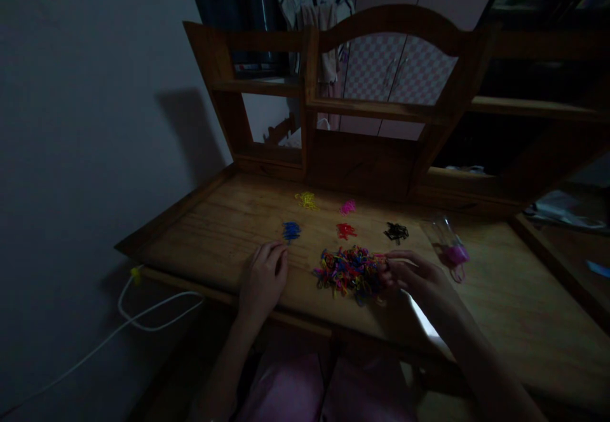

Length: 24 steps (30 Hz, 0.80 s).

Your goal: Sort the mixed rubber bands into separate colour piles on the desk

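Observation:
A mixed heap of small clips in many colours [347, 272], like paper clips, lies near the front of the wooden table. At its right edge my right hand [410, 274] has its fingers closed among the clips; what they pinch is hidden. My left hand [265, 276] rests on the table left of the heap, thumb and fingertips drawn together; anything between them cannot be made out. Just beyond it sits a small group of blue clips [291, 231]. Behind the heap are separate groups of red clips [346, 231], black clips [396, 232], yellow clips [307, 201] and pink clips [347, 206].
A clear container with a pink lid and strap [452, 250] lies at the right. Wooden shelving [362, 114] rises along the table's back edge. A white cable [157, 314] hangs by the left front corner, near the wall [95, 155]. The light is dim.

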### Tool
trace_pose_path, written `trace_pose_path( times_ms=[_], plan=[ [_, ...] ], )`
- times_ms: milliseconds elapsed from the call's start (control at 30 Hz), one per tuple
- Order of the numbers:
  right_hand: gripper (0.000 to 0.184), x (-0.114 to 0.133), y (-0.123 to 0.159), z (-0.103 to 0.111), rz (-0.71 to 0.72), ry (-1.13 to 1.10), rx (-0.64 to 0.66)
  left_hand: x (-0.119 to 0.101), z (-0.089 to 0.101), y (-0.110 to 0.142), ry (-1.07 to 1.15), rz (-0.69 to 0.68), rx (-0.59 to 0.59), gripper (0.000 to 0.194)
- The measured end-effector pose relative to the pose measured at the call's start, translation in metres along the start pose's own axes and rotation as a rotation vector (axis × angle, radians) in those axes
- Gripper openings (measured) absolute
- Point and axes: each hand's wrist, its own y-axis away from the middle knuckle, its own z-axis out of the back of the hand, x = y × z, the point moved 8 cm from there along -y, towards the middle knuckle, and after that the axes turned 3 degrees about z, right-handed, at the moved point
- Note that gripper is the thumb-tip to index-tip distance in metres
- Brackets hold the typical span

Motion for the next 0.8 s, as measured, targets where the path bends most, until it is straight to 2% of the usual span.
trace_pose_path(
  times_ms=[100, 267, 367, 467, 600, 667, 767, 800],
  plan=[
    [0.036, 0.008, -0.012, 0.017, 0.074, 0.134, -0.055, 0.000, 0.001, -0.002, 0.018, -0.002, -0.008, 0.020],
    [0.028, 0.042, -0.047, 0.051, 0.402, 0.598, -0.174, -0.007, 0.006, 0.000, 0.091, 0.008, -0.049, 0.019],
    [0.023, 0.049, -0.069, 0.066, 0.470, 0.845, -0.257, -0.025, 0.006, 0.007, 0.198, 0.016, -0.070, 0.019],
    [0.021, 0.049, -0.082, 0.065, 0.475, 1.017, -0.240, -0.052, 0.001, 0.013, 0.319, -0.005, -0.019, 0.021],
    [0.021, 0.059, -0.076, 0.037, 0.591, 1.050, -0.117, -0.085, -0.015, 0.013, 0.442, -0.071, 0.170, 0.022],
    [0.023, 0.060, -0.068, 0.015, 0.629, 0.971, 0.062, -0.093, -0.023, 0.011, 0.468, -0.096, 0.245, 0.023],
    [0.026, 0.047, -0.052, -0.021, 0.587, 0.787, 0.434, -0.095, -0.031, 0.009, 0.434, -0.110, 0.287, 0.023],
    [0.026, 0.042, -0.047, -0.028, 0.571, 0.738, 0.495, -0.095, -0.033, 0.009, 0.416, -0.111, 0.294, 0.024]
  ],
)
